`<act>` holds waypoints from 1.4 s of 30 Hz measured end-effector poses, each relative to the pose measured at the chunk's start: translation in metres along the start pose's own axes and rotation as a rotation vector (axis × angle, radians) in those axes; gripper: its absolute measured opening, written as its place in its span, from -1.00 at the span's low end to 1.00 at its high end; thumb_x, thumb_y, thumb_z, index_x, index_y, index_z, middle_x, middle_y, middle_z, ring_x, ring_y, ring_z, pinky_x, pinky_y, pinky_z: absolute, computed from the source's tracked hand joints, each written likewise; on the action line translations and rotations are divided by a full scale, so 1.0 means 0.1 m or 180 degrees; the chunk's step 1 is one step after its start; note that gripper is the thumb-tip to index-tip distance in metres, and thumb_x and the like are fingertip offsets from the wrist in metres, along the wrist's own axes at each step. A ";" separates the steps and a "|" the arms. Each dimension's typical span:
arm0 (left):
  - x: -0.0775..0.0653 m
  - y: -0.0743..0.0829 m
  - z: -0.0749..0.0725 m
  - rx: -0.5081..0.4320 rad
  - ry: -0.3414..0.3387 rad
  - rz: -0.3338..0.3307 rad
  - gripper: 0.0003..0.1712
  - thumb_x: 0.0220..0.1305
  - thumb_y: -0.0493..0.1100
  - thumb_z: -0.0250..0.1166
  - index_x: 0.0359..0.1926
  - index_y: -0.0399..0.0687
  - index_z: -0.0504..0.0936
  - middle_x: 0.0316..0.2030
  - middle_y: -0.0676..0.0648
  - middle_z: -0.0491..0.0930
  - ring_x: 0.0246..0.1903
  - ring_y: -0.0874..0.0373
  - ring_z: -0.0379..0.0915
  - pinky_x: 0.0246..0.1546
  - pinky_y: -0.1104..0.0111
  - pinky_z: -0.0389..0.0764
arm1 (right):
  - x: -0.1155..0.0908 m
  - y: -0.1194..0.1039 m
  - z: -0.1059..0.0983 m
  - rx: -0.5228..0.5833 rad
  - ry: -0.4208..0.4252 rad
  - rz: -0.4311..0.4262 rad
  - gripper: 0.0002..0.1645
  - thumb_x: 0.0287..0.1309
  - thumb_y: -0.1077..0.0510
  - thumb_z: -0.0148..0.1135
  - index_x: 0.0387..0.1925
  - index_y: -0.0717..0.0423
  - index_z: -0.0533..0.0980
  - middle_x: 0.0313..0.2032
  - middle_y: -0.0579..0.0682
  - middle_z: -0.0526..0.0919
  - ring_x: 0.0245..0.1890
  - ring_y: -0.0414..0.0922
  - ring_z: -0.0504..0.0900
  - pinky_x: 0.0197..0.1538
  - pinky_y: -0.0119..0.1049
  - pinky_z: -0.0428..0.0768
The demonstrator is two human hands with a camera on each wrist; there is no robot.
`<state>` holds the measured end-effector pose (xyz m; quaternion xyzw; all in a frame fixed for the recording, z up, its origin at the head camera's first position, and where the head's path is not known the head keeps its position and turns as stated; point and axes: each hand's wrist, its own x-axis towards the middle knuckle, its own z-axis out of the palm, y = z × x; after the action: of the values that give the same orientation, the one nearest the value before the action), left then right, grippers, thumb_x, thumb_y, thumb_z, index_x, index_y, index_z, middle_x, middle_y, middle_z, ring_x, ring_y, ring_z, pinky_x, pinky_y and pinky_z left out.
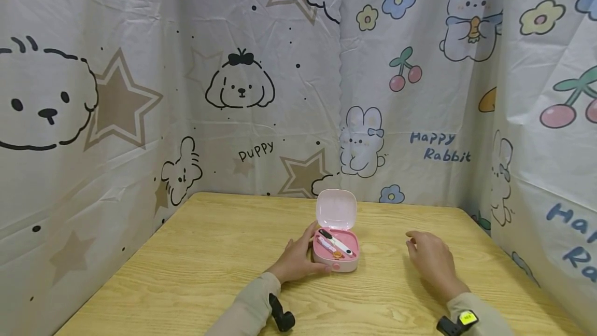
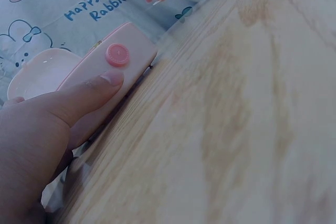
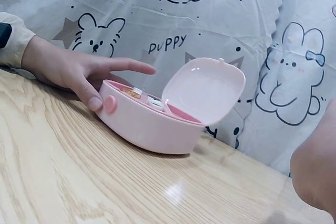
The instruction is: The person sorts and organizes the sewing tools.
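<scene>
A small pale pink box [image 1: 345, 267] sits on the table with its hinged lid [image 1: 336, 209] raised. In its pink tray lie a white slim tool with a black end [image 1: 342, 246], a pink-and-white tool [image 1: 325, 243] and a round orange piece [image 1: 337, 254]. My left hand [image 1: 295, 259] grips the box from its left side; in the left wrist view the thumb [image 2: 89, 98] presses the front near a round pink button [image 2: 117, 55]. To the right of the box, above the table, my right hand [image 1: 432, 261] pinches a thin white thing [image 2: 156, 2], mostly hidden by the fingers.
The box stands on a light wood-grain table [image 1: 200, 268]. Cloth curtains [image 1: 242, 134] with cartoon puppies and rabbits hang around the back and sides. Each wrist wears a strapped black device, the right one [image 1: 457, 323] with a yellow-green display.
</scene>
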<state>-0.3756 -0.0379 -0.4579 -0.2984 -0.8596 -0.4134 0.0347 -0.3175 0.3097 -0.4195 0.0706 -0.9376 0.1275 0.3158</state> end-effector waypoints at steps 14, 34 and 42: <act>0.00 -0.03 0.00 0.0084 0.0023 0.0039 0.42 0.03 0.33 0.59 0.68 0.14 -0.12 0.54 0.02 0.22 0.47 0.00 0.18 0.42 -0.35 -0.22 | 0.16 -0.42 0.11 0.0126 0.0013 -0.0195 -0.83 0.18 0.32 0.44 -0.16 0.25 0.73 -0.35 0.05 0.73 -0.35 0.06 0.69 -0.36 0.02 0.65; 0.00 -0.03 0.00 0.0098 0.0025 0.0011 0.41 0.04 0.33 0.59 0.68 0.13 -0.12 0.53 0.04 0.24 0.46 0.02 0.21 0.42 -0.35 -0.19 | 0.42 -0.98 0.33 0.0331 -0.0592 -0.0194 -0.84 0.27 0.29 0.40 -0.12 0.18 0.74 -0.23 0.05 0.75 -0.19 0.04 0.71 -0.06 0.03 0.69; 0.01 -0.05 0.01 0.0181 0.0042 0.0029 0.41 0.05 0.36 0.56 0.68 0.12 -0.11 0.53 0.01 0.24 0.46 0.00 0.21 0.41 -0.36 -0.14 | 0.48 -1.05 0.44 0.0372 -0.0734 -0.0334 -0.84 0.21 0.31 0.45 -0.15 0.16 0.74 -0.35 -0.01 0.71 -0.32 -0.03 0.63 -0.12 -0.03 0.67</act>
<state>-0.3785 -0.0392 -0.4614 -0.2985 -0.8693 -0.3907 0.0508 -0.3587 0.1941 -0.4038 0.1520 -0.9536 0.1563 0.2076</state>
